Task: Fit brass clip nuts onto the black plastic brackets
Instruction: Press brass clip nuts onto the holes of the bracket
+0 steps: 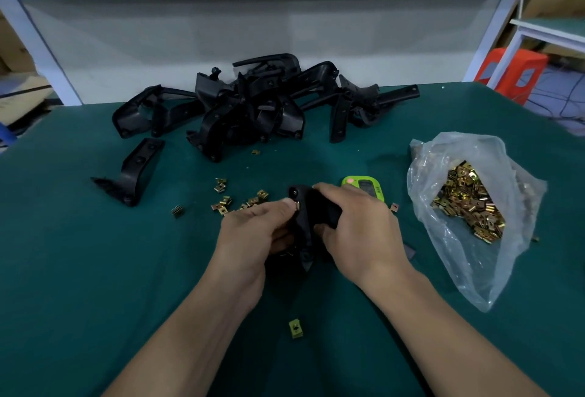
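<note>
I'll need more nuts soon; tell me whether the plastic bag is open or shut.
Open: the plastic bag has a gaping mouth, showing brass clip nuts inside.

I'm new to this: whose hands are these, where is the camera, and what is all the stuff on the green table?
There is no robot here. A person wears one camera on the head, looking down at both hands. The right hand grips a black bracket. The left hand pinches a brass clip nut against the bracket's edge. On the green table lie a pile of brackets, loose clip nuts, a clear bag holding more nuts, and a small green device.
</note>
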Demonstrator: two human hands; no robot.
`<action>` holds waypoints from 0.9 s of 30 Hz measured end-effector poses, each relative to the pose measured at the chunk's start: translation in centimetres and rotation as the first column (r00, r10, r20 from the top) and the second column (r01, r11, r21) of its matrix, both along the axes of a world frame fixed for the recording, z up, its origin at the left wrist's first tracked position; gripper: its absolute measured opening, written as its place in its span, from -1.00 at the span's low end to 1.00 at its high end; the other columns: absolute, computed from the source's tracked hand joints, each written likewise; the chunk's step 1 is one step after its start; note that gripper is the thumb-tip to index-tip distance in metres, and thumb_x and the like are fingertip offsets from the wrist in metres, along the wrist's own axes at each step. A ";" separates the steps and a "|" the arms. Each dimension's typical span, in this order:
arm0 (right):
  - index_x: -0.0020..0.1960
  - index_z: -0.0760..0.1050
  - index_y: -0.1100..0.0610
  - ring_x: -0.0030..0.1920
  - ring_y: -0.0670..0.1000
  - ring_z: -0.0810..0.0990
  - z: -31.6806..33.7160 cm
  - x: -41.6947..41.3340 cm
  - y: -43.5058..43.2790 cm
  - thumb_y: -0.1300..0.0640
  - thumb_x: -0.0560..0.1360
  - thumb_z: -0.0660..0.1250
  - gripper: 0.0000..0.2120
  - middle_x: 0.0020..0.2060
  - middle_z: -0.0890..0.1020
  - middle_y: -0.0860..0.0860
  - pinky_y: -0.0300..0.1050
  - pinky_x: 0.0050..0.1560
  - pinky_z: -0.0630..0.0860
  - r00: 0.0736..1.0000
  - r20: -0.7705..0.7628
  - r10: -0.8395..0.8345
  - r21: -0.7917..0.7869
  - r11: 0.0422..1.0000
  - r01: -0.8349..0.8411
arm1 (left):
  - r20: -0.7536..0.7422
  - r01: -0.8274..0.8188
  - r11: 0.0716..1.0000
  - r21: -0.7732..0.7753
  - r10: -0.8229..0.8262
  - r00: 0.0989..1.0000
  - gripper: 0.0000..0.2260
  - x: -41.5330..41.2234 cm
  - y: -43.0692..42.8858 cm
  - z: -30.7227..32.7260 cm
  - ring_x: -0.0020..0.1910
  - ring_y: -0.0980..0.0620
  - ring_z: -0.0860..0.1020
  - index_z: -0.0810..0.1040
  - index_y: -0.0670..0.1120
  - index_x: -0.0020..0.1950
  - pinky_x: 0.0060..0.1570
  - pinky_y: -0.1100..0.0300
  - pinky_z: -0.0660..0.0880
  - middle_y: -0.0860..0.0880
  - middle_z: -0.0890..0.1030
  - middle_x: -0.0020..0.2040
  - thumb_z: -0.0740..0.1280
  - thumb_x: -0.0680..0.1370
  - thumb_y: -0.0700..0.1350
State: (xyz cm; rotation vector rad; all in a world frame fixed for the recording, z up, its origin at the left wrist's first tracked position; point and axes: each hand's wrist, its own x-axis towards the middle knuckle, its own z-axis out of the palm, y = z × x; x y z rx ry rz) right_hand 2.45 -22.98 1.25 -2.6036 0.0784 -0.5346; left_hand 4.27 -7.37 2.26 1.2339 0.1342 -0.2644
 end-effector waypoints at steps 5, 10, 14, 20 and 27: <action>0.27 0.53 -0.17 -0.05 0.03 0.56 0.0 -0.2 0.1 0.18 0.38 0.52 -0.47 -0.04 0.58 -0.16 -0.10 -0.18 0.42 1.000 0.018 -0.009 -0.006 1.000 0.009 | 0.099 -0.040 0.995 0.087 0.032 0.995 -0.85 -0.6 -0.5 0.0 -0.21 -0.01 0.73 0.77 -0.06 -0.17 -0.26 0.24 0.61 -0.13 0.75 -0.16 0.45 0.58 -0.13; 0.27 0.50 -0.18 -0.04 0.05 0.56 0.1 0.0 0.2 0.15 0.45 0.43 -0.55 -0.07 0.53 -0.16 -0.06 -0.18 0.46 1.000 0.019 -0.011 -0.011 1.000 0.011 | 0.325 -0.121 0.861 0.494 -0.054 0.944 -0.84 -1.2 -1.2 -0.6 -0.40 0.13 0.60 0.71 0.00 -0.22 -0.46 0.24 0.48 0.02 0.67 -0.37 0.48 0.54 0.00; 0.27 0.50 -0.18 -0.05 0.05 0.54 0.3 -0.2 0.3 0.21 0.45 0.40 -0.53 -0.08 0.52 -0.15 -0.02 -0.13 0.52 1.000 0.011 -0.007 0.003 1.000 0.007 | 0.532 -0.342 0.643 0.685 -0.119 0.839 -0.64 -1.3 -1.6 -0.6 -0.47 0.11 0.48 0.49 -0.03 -0.40 -0.48 0.34 0.31 0.12 0.56 -0.43 0.42 0.56 0.05; 0.30 0.47 -0.20 -0.07 0.08 0.59 0.8 -0.5 0.4 0.11 0.44 0.45 -0.52 -0.03 0.57 -0.15 0.00 -0.12 0.54 0.997 0.082 -0.009 0.062 0.998 0.004 | 0.612 -0.393 0.659 0.641 -0.130 0.780 -0.68 -1.5 -1.3 -0.8 -0.44 0.14 0.51 0.54 0.07 -0.30 -0.46 0.34 0.32 0.18 0.56 -0.40 0.30 0.62 0.13; -0.19 0.26 -0.04 -0.36 0.09 0.41 1.0 0.1 -2.1 -0.01 0.45 0.38 -0.72 -0.39 0.45 -0.12 -0.04 -0.31 0.31 0.958 0.032 -0.285 0.095 0.955 0.280 | 0.584 -0.382 0.713 0.588 -0.048 0.811 -0.79 -1.2 -0.2 -0.4 -0.17 0.29 0.63 0.70 0.19 -0.02 -0.13 0.48 0.47 0.36 0.66 -0.21 0.25 0.63 0.08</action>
